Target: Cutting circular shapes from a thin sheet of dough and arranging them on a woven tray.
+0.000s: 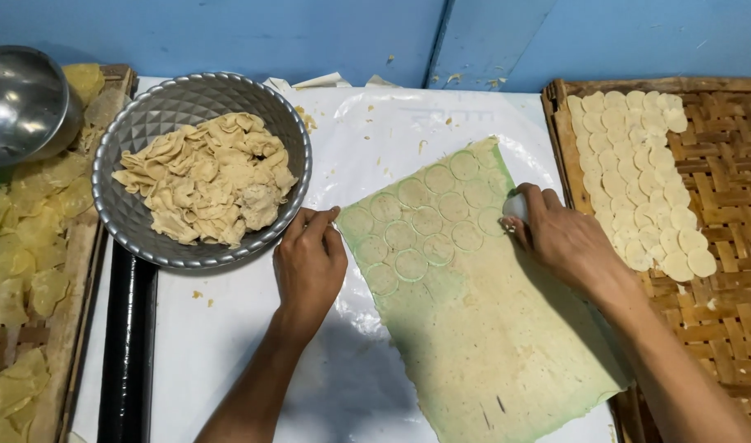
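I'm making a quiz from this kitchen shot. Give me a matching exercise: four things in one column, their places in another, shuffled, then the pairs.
Things:
1. Dough scraps
2. Cut rounds
3. Cutter
4. Dough sheet

Places:
A. In the right hand's grip
B. Flat on the white sheet, between both hands
C. Piled in the fluted metal bowl
D. In overlapping rows on the woven tray

Pairs: 1-C, 2-D, 3-A, 4-B. The left hand rests at the dough sheet's edge.
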